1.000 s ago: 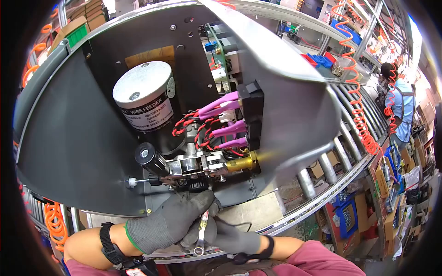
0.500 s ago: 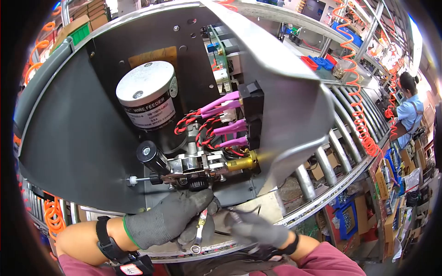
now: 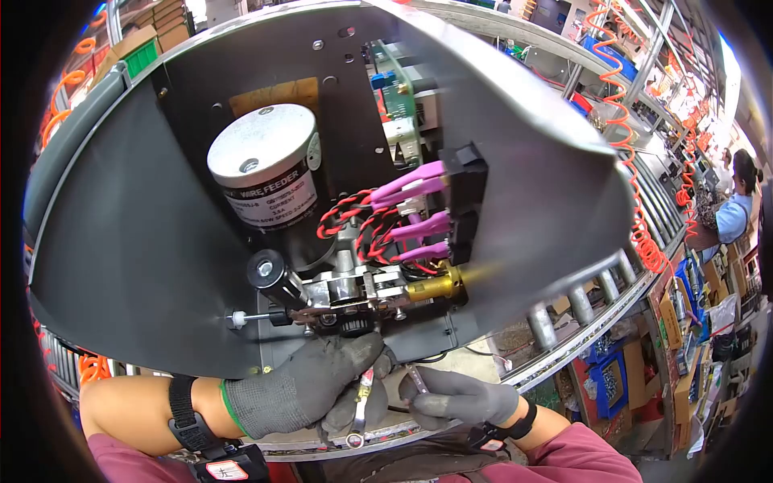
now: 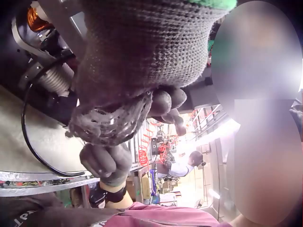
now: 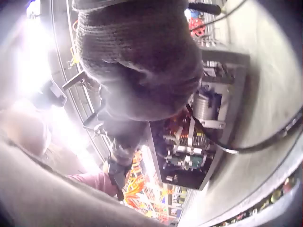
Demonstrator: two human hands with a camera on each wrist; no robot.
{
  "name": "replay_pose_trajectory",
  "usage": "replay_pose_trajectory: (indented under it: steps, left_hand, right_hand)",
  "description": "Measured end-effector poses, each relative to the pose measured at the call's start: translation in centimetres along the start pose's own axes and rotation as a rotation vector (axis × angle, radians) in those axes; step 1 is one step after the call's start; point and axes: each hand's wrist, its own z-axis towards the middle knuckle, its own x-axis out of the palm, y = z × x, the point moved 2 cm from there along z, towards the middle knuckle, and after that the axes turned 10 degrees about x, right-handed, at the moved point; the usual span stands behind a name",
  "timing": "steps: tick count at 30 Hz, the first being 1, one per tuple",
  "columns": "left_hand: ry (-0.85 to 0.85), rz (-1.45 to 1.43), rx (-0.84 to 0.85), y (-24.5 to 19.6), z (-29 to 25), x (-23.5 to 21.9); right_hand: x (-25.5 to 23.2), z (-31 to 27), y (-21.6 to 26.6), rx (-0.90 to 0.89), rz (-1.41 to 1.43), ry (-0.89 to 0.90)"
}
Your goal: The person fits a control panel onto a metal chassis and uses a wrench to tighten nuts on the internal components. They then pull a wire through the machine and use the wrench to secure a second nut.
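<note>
My gloved left hand (image 3: 322, 382) grips a metal wrench (image 3: 360, 414) just below the wire feeder unit's front edge. The wrench's ring end points toward my body. Its upper end is hidden behind the glove. To the right, my gloved right hand (image 3: 459, 398) pinches a slim dark piece (image 3: 416, 378) between thumb and fingers; it looks like the end of the black cable (image 4: 24, 127). Above the hands is the drive mechanism (image 3: 346, 290), with a black knob (image 3: 274, 274) and a brass fitting (image 3: 435, 286). Behind it stands the motor (image 3: 266, 189), labelled wire feeder.
A dark sheet-metal housing (image 3: 121, 258) surrounds the motor on the left, with another panel (image 3: 539, 185) rising at the right. Purple-sleeved wires (image 3: 411, 181) run to black switches. Conveyor rollers (image 3: 543, 326) lie beyond, near hanging orange coiled hoses (image 3: 644, 241) and another person (image 3: 734, 213).
My right hand has drawn away from the left hand to the right, lifting the slim dark piece into sight. The left hand keeps hold of the wrench. The right panel appears farther right.
</note>
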Motion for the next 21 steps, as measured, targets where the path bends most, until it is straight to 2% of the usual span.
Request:
replay_pose_trajectory:
  steps: [1, 3, 5, 7, 8, 9, 10, 12, 14, 15, 16, 17, 19, 21]
  left_hand:
    - [0.028, 0.05, 0.032, -0.1, -0.1, 0.0]
    - [-0.023, 0.05, 0.038, 0.5, 0.2, 0.4]
    - [-0.064, 0.06, 0.041, 1.6, 0.7, 0.2]
    - [-0.054, 0.222, 0.283, 2.3, 1.0, -0.2]
    - [-0.048, 0.219, 0.279, 1.7, 0.8, -0.1]
    - [-0.044, 0.145, 0.103, 0.7, 0.3, -0.1]
    - [-0.04, 0.07, -0.07, 0.4, 0.1, 0.0]
    - [-0.032, 0.052, -0.043, 0.5, 0.1, 0.1]
    - [-0.037, 0.048, -0.004, 0.4, 0.1, 0.0]
    - [-0.022, 0.052, -0.024, 0.5, 0.2, -0.1]
    - [-0.004, 0.054, -0.049, 0.6, 0.3, 0.0]
    - [-0.002, 0.055, -0.051, 1.0, 0.4, 0.2]
    - [-0.083, 0.092, 0.062, 1.2, 0.4, 0.1]
    - [-0.037, 0.087, 0.027, 1.0, 0.2, -0.2]
  right_hand:
    - [0.9, 1.2, -0.5, 0.003, 0.003, 0.007]
    - [3.1, 4.9, -1.6, -0.121, -0.089, -0.177]
    - [3.7, 6.1, -1.5, -0.169, -0.142, -0.189]
    - [3.9, 6.5, -1.3, -0.264, -0.245, -0.246]
    - [2.1, 4.8, -2.2, 0.02, -0.147, -0.153]
    - [1.5, 2.4, -1.2, -0.062, -0.082, -0.073]
    - [0.8, 0.2, 0.3, -0.011, -0.001, -0.081]
    - [0.5, -0.7, 0.5, 0.039, 0.081, -0.098]
    - [0.7, 1.9, -1.3, -0.01, -0.141, -0.134]
    - [1.6, 3.7, -1.2, -0.148, -0.179, -0.012]
    - [2.2, 4.5, -1.5, -0.148, -0.181, -0.013]
    - [2.8, 5.2, -1.8, -0.139, -0.156, -0.088]
    - [3.9, 6.3, -2.3, -0.134, -0.098, -0.233]
    - [2.9, 4.9, -1.9, -0.122, -0.068, -0.3]
